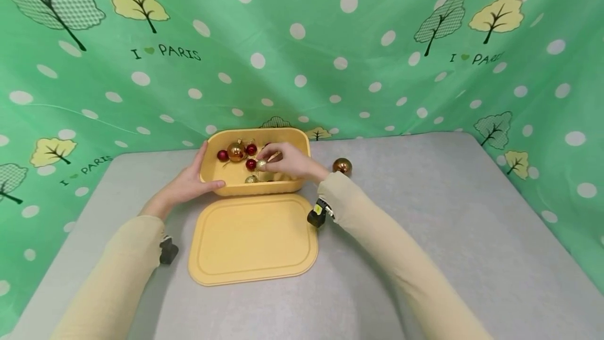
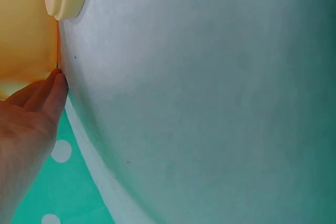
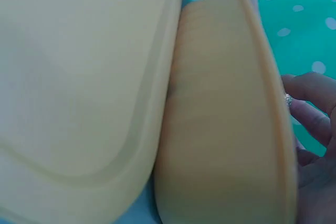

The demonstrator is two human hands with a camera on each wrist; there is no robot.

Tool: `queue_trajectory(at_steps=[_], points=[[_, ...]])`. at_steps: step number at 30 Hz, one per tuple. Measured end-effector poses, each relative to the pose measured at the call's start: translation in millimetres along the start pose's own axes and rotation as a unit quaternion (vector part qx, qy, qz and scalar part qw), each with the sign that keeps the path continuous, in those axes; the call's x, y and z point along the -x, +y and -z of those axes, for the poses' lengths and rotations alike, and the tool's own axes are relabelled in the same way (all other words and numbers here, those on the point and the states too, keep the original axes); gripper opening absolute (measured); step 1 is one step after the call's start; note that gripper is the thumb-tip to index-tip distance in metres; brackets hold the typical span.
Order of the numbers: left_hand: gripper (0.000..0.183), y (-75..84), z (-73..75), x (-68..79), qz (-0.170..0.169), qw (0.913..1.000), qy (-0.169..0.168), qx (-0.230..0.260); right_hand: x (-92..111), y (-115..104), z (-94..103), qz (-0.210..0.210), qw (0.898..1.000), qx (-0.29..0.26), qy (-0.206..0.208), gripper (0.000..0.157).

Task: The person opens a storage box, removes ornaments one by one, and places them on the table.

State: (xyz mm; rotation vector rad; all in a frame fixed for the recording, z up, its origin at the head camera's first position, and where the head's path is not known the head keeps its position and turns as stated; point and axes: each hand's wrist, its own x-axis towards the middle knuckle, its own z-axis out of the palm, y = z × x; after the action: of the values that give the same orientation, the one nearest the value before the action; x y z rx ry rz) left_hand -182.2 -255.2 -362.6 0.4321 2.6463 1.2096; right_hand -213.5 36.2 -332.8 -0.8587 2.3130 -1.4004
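A yellow plastic box (image 1: 264,190) stands at the back of the table with Christmas baubles in it. My left hand (image 1: 191,178) holds its left end, fingers along the side wall and thumb at the front rim. Over the inside of the box, my right hand (image 1: 290,161) pinches a small glittery gold bauble (image 1: 261,165) between thumb and fingers. Near it lie a red bauble (image 1: 251,165), another red one (image 1: 251,149), a dark red one (image 1: 222,156) and a larger shiny gold bauble (image 1: 236,151). The right hand hides part of the contents.
The yellow lid (image 1: 257,240) lies flat on the grey table (image 1: 448,224), just in front of the box. A bronze-gold bauble (image 1: 342,166) sits on the table right of the box, by the right wrist. A green patterned curtain (image 1: 302,56) hangs close behind the box.
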Motion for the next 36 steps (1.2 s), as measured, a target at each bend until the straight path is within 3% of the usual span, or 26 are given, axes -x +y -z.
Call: queue_trajectory(at_steps=[8,18,27,36], points=[[0.120,-0.7,-0.1,-0.3,-0.002,0.9999,-0.001,0.013,23,-7,16.5,0.007,0.998,-0.062,0.009,0.032],[0.120,-0.6,0.9,0.1,-0.001,0.9999,0.000,0.011,43,0,40.3,0.005,0.989,-0.139,0.048,0.036],[0.120,-2.0,-1.0,-1.1,0.000,1.0000,0.000,0.010,66,10,65.8,-0.009,0.985,-0.147,0.094,0.028],[0.120,-3.0,0.2,-1.6,0.004,1.0000,0.000,0.007,90,23,87.7,-0.048,0.988,-0.100,0.108,0.025]])
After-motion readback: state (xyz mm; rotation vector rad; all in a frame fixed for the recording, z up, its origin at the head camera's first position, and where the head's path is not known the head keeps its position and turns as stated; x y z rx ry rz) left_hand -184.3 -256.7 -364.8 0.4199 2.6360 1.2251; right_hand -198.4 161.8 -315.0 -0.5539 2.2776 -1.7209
